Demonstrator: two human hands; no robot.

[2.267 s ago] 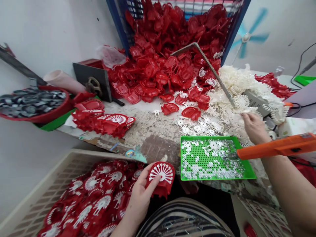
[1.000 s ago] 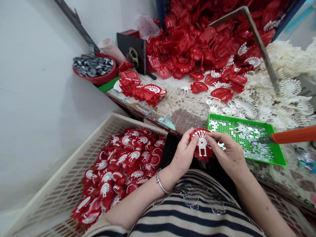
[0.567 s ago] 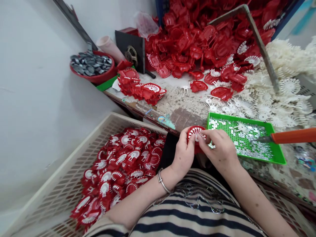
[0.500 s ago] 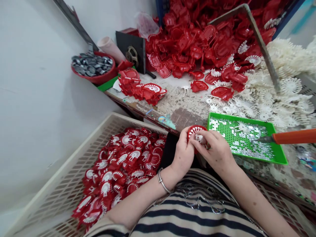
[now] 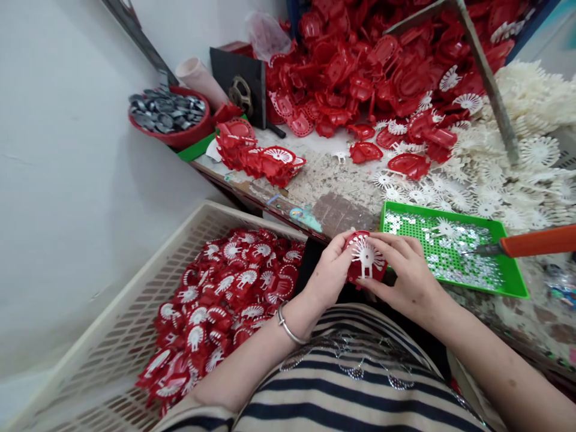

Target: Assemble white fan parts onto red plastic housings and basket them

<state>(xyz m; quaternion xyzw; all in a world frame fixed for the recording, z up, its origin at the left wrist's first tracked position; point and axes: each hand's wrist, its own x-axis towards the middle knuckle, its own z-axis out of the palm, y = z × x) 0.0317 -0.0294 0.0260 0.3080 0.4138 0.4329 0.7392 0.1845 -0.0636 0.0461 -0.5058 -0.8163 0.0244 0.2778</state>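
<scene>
A red plastic shell point(image 5: 365, 263) with a white spoked insert point(image 5: 366, 256) fitted on its face sits between both my hands, just in front of my striped top. My left hand point(image 5: 327, 276) grips its left edge, with a bangle on the wrist. My right hand point(image 5: 407, 276) cups the right and lower side, fingers curled over the top. The beige slatted crate point(image 5: 112, 336) at lower left holds several red shells with white inserts point(image 5: 225, 294).
A green perforated tray point(image 5: 508, 282) with small silver bits lies right of my hands; an orange-handled tool point(image 5: 535, 242) rests on it. Loose red shells point(image 5: 360, 78) and white spoked pieces point(image 5: 486, 174) cover the bench behind. A red bowl of grey metal discs point(image 5: 168, 117) stands far left.
My right hand came back from the white pile to the red shell. Both hands pressed the white insert onto it, and the shell now faces up with the insert showing.
</scene>
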